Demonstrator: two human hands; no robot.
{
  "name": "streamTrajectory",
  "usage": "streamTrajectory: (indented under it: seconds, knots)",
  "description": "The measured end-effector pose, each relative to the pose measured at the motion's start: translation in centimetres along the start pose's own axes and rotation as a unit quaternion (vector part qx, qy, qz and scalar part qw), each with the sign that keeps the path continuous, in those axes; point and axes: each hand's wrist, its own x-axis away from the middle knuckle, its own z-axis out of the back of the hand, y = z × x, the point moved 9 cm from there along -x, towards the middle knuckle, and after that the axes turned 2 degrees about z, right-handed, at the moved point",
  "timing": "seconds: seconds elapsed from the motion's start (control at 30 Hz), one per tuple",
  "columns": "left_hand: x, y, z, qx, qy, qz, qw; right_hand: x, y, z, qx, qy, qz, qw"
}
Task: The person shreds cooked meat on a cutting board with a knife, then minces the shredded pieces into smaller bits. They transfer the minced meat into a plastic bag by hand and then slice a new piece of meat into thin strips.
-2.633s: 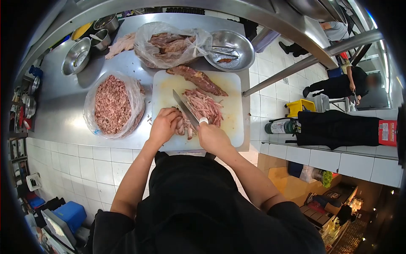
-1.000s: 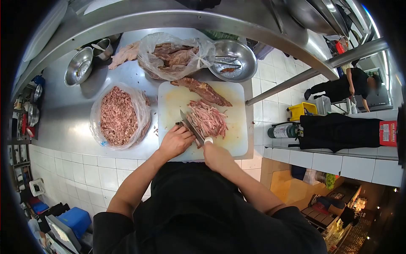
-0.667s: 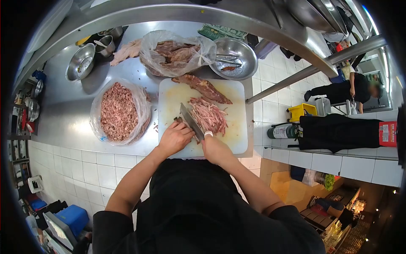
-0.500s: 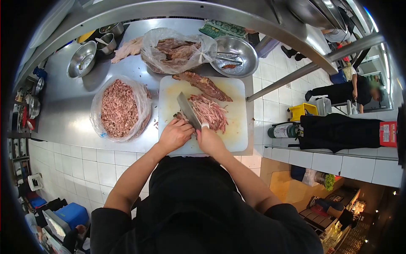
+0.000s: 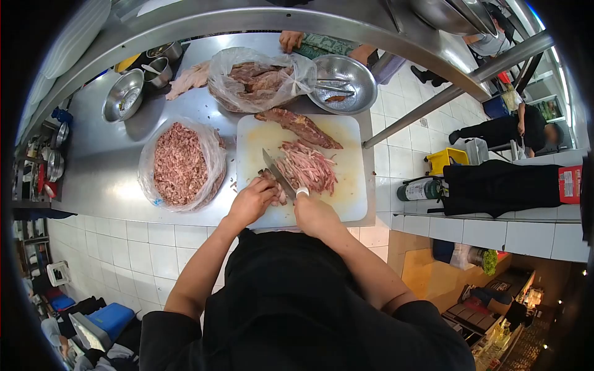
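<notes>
My right hand (image 5: 315, 214) is closed round the white handle of a wide-bladed knife (image 5: 280, 175), whose edge meets the white cutting board (image 5: 346, 204). Just left of the blade, my left hand (image 5: 252, 201) presses down with bent fingers on a small piece of meat (image 5: 279, 196), partly covered by them. Thin strips of cut meat (image 5: 307, 167) lie heaped on the blade's right side. Behind the heap rests a long uncut slab of browned meat (image 5: 300, 127).
Left of the board stands a clear bag of chopped meat (image 5: 180, 164). Behind are a bag of large meat pieces (image 5: 260, 77), a steel bowl with tongs (image 5: 344, 83) and a smaller bowl (image 5: 123, 96). Another person's hand (image 5: 290, 41) is at the far edge, below a metal rail (image 5: 247, 21).
The knife has tilted, so its blade looks narrower, and more of the meat under my left fingers shows. Another person's hand has appeared at the table's far side.
</notes>
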Motion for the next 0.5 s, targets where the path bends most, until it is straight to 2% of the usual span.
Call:
streamTrajectory:
  seconds: [0.07, 0.17, 0.23, 0.3, 0.37, 0.43, 0.5]
  knots:
    - [0.0, 0.0, -0.6, -0.007, 0.014, 0.005, 1.000, 0.5, -0.1, -0.6, 0.003, -0.023, -0.011, 1.000]
    - [-0.4, 0.5, -0.4, -0.019, 0.017, -0.008, 1.000, 0.9, -1.0, -0.7, 0.047, -0.007, 0.002, 0.999]
    - [-0.7, 0.6, -0.5, -0.030, -0.015, -0.023, 0.999, -0.3, 0.1, -2.8, 0.057, 0.025, 0.001, 0.998]
    - [-0.9, 0.2, -0.8, -0.034, -0.036, -0.014, 0.999, -2.5, 1.4, -3.7, 0.053, 0.009, 0.020, 0.998]
    - [-0.5, -0.1, -1.6, -0.036, -0.062, -0.006, 0.997, -3.0, 1.3, -3.1, 0.045, -0.008, 0.036, 0.998]
    - [-1.0, -0.7, -1.1, -0.016, -0.034, -0.005, 0.999, -2.8, -0.1, 0.2, 0.037, 0.030, 0.039, 0.998]
    - [-0.9, -0.8, -1.2, -0.023, -0.037, -0.008, 0.999, -1.0, -0.4, -1.3, 0.044, 0.029, 0.022, 0.998]
